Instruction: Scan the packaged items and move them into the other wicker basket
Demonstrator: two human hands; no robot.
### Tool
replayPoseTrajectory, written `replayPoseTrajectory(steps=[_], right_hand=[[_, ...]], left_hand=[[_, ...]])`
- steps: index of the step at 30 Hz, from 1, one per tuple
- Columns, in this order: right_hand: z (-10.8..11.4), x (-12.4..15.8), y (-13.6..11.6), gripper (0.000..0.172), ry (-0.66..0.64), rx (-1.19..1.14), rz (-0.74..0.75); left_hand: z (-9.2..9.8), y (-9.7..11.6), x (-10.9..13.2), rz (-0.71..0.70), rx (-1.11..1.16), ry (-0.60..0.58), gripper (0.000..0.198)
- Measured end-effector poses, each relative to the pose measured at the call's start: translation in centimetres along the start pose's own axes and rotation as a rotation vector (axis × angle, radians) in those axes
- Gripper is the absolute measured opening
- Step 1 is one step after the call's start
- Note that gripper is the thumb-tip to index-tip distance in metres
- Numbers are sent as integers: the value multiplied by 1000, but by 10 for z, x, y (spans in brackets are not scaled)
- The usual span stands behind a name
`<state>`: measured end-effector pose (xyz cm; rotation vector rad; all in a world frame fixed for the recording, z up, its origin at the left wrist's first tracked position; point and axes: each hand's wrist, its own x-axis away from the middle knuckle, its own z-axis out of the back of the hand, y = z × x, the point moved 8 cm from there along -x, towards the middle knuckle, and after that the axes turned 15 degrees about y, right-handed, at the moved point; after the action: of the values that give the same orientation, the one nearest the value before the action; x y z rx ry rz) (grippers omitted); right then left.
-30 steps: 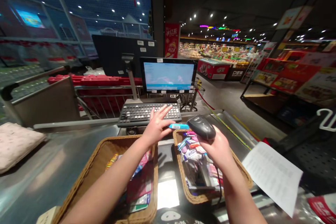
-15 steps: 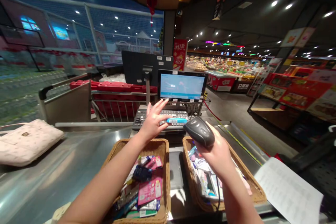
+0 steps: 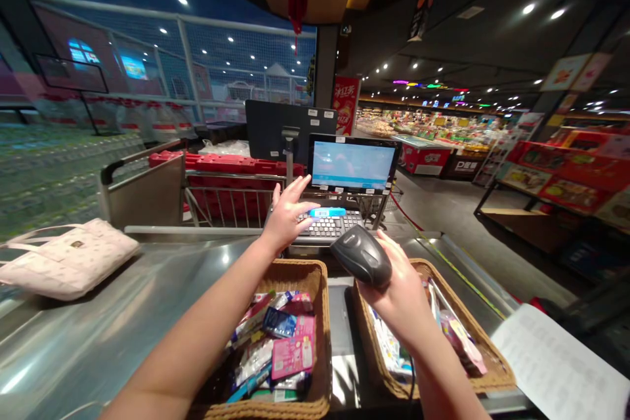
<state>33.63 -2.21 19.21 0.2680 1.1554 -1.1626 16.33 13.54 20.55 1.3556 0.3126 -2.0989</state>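
Note:
My left hand [image 3: 289, 215] pinches a small bright-blue stick-shaped pack [image 3: 329, 212] with a white barcode label, its other fingers stretched out over the keyboard [image 3: 325, 230]. Wrapped in my right hand [image 3: 399, 285] is a black barcode scanner [image 3: 363, 256], its head pointing left toward the blue pack. Below my left forearm stands a wicker basket [image 3: 323, 321] of small packets, with a pink card pack [image 3: 293, 356] on top. A second wicker basket [image 3: 472, 315] with small packaged items lies under my right forearm, which partly hides it.
A lit monitor [image 3: 353, 164] stands behind the keyboard, beside a second dark screen [image 3: 268, 131] seen from its back. On the metal counter [image 3: 172, 275] at left rests a pale pink handbag [image 3: 73, 259]. A printed paper sheet [image 3: 556, 361] lies at right. Beyond is a shopping cart [image 3: 226, 203].
The view has shifted slightly left, so the scene sits farther right. The scanner has come a little closer beneath the blue pack, which stays in my left hand.

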Motion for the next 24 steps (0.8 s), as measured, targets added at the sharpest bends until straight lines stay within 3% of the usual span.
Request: replayPoseTrajectory(steps=[12,24], right_hand=[[-5,-1,-11,34,8,-12,50],[-24,9,-2,40,-19,-6,-10]], left_hand=[[7,-7,6,37,3,-1,20],[13,-27,39,112,-18,-66,22]])
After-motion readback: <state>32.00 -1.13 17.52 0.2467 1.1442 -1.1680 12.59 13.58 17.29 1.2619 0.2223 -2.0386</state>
